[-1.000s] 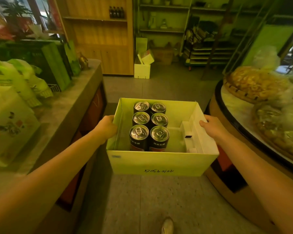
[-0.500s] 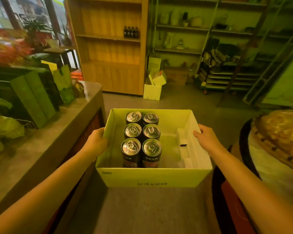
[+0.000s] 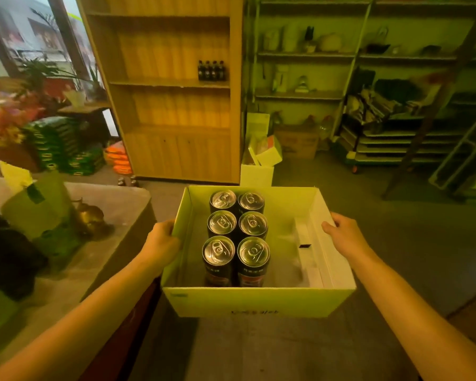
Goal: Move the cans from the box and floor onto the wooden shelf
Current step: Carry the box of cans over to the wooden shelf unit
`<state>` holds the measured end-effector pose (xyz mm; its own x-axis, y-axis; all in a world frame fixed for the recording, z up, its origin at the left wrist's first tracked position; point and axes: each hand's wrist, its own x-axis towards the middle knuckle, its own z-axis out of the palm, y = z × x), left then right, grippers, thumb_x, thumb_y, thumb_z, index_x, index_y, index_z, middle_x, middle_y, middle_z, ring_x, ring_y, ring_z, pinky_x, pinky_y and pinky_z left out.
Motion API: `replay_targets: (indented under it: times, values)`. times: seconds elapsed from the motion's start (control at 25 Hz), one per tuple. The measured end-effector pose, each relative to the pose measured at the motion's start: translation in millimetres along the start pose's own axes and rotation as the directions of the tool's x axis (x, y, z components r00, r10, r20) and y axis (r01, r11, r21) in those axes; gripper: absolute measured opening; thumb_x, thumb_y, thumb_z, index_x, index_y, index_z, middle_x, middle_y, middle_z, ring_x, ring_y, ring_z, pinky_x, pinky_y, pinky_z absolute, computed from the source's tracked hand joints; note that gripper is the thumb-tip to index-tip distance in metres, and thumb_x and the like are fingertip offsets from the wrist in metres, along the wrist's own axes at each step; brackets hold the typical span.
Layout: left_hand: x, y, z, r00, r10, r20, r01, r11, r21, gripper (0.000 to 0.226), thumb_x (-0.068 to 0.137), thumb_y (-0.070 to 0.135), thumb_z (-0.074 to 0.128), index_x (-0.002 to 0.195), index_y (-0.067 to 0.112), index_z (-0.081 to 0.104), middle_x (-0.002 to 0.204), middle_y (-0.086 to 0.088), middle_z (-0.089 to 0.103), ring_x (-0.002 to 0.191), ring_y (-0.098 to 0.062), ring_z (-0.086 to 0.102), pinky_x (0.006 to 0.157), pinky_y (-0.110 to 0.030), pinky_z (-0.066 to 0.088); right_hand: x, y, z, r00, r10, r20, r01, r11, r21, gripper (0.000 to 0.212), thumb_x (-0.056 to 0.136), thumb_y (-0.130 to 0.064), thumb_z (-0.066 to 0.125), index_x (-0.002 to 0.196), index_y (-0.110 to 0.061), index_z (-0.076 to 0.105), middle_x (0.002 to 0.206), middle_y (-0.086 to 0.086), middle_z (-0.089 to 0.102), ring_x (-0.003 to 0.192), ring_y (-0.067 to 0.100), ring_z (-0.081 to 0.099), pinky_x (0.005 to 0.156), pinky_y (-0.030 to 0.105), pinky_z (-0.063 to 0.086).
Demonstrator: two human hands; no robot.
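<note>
Cardboard box [image 3: 256, 301] at lower centre is gripped by its side walls, left hand [image 3: 160, 242] and right hand [image 3: 344, 236] closed over opposite rims to keep it level, six cans [image 3: 238, 237] upright inside, wooden shelf [image 3: 173, 83] ahead.

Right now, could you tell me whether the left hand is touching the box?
Touching. The head view shows the left hand wrapped over the left wall of the box, fingers on its rim.

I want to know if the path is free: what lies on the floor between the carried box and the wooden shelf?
In the head view, mostly bare grey floor lies between the box and the wooden shelf; a few cans stand by its left corner.
</note>
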<state>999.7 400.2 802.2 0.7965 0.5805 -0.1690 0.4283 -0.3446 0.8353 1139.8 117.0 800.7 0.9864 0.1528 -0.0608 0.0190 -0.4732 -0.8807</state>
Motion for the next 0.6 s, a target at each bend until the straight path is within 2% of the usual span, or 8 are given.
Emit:
replay_targets:
  times: [0.12, 0.24, 0.32, 0.4, 0.52, 0.6]
  values:
    - [94.6, 25.5, 2.0, 1.0, -0.027, -0.011, 0.027, 1.0, 0.0, 0.043, 0.081, -0.017, 0.044, 0.12, -0.001, 0.054, 0.117, -0.021, 0.061, 0.091, -0.026, 0.055, 0.073, -0.034, 0.045, 96.4, -29.4, 20.3, 1.0, -0.005, 0.007, 0.005, 1.0, 0.001, 0.035, 0.093, -0.007, 0.043, 0.128, -0.006, 0.049, 0.126, 0.018, 0.056, 0.112, 0.033, 0.053, 0.083, 0.034, 0.038]
    - [190.2, 48.0, 9.7, 0.997, -0.046, -0.068, 0.043, 0.998, -0.049, 0.045, 0.083, -0.017, 0.042, 0.124, 0.0, 0.051, 0.122, -0.021, 0.059, 0.109, -0.034, 0.056, 0.085, -0.04, 0.048, 202.8, -56.7, 48.5, 0.998, -0.052, 0.025, 0.052, 0.999, 0.008, 0.036, 0.093, -0.006, 0.043, 0.128, -0.006, 0.048, 0.127, 0.018, 0.056, 0.112, 0.033, 0.053, 0.083, 0.034, 0.037]
    - [248.5, 60.4, 16.7, 0.991, -0.068, -0.118, 0.059, 0.995, -0.08, 0.045, 0.084, -0.015, 0.042, 0.125, 0.001, 0.05, 0.124, -0.021, 0.058, 0.114, -0.036, 0.054, 0.091, -0.044, 0.047, 274.8, -70.7, 68.1, 0.993, -0.106, 0.056, 0.106, 0.994, 0.003, 0.035, 0.093, -0.005, 0.043, 0.127, -0.005, 0.049, 0.126, 0.019, 0.056, 0.108, 0.031, 0.054, 0.082, 0.035, 0.038]
    - [301.4, 72.7, 17.7, 0.977, -0.122, -0.175, 0.097, 0.984, -0.146, 0.046, 0.085, -0.014, 0.042, 0.128, 0.002, 0.048, 0.125, -0.02, 0.057, 0.113, -0.033, 0.055, 0.09, -0.042, 0.047, 348.1, -93.3, 90.2, 0.982, -0.151, 0.117, 0.151, 0.988, 0.008, 0.036, 0.092, -0.003, 0.043, 0.129, -0.004, 0.048, 0.127, 0.02, 0.055, 0.109, 0.032, 0.053, 0.083, 0.036, 0.038]
    - [372.5, 89.2, 5.8, 0.951, -0.184, -0.247, 0.128, 0.966, -0.226, 0.047, 0.086, -0.013, 0.04, 0.13, 0.004, 0.047, 0.126, -0.019, 0.057, 0.1, -0.026, 0.055, 0.079, -0.038, 0.05, 444.3, -134.0, 129.6, 0.96, -0.193, 0.204, 0.197, 0.98, 0.003, 0.039, 0.091, -0.002, 0.044, 0.13, -0.003, 0.046, 0.129, 0.021, 0.053, 0.113, 0.036, 0.051, 0.087, 0.037, 0.039]
    - [416.4, 94.6, -6.0, 0.928, -0.218, -0.302, 0.144, 0.957, -0.251, 0.046, 0.086, -0.013, 0.041, 0.129, 0.003, 0.048, 0.125, -0.019, 0.058, 0.105, -0.031, 0.057, 0.081, -0.041, 0.051, 498.6, -158.6, 162.4, 0.933, -0.232, 0.277, 0.243, 0.97, -0.008, 0.038, 0.091, -0.003, 0.044, 0.129, -0.003, 0.048, 0.126, 0.021, 0.055, 0.103, 0.032, 0.053, 0.083, 0.036, 0.038]
